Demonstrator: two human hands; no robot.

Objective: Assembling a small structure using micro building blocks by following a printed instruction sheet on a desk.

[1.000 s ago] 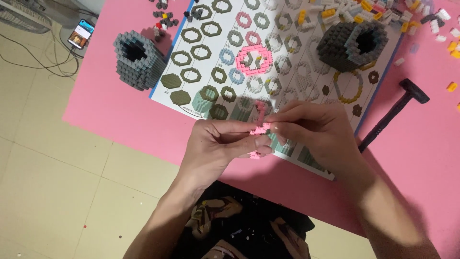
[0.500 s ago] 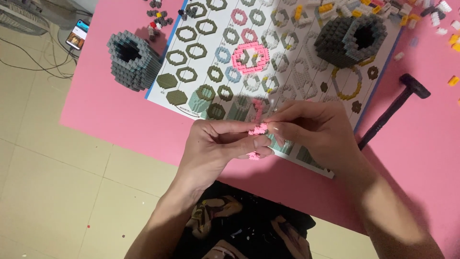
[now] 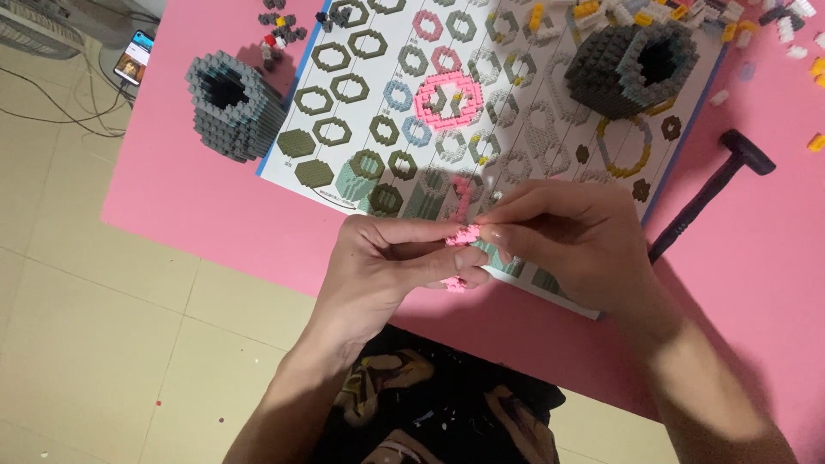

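I see my left hand (image 3: pixel 387 266) and right hand (image 3: pixel 571 245) meeting at the centre of the frame, both pinching a small cluster of pink plastic micro-bricks (image 3: pixel 465 235) between thumb and fingertips; a second bit of pink shows just under the left thumb. I judge the cluster very light and stiff but brittle at its joints, so I would take it by its edges with a fingertip grip and press gently. Beyond the hands, on the pink tabletop (image 3: pixel 185 202), lies a white instruction sheet printed with rows of olive, grey, blue and pink rings (image 3: pixel 387 86), blue-bordered, filling the upper middle. A grey hollow brick tower (image 3: pixel 234 103) stands at upper left, a darker grey one (image 3: pixel 632 64) at upper right, a black hammer-shaped tool (image 3: pixel 713 185) at right.
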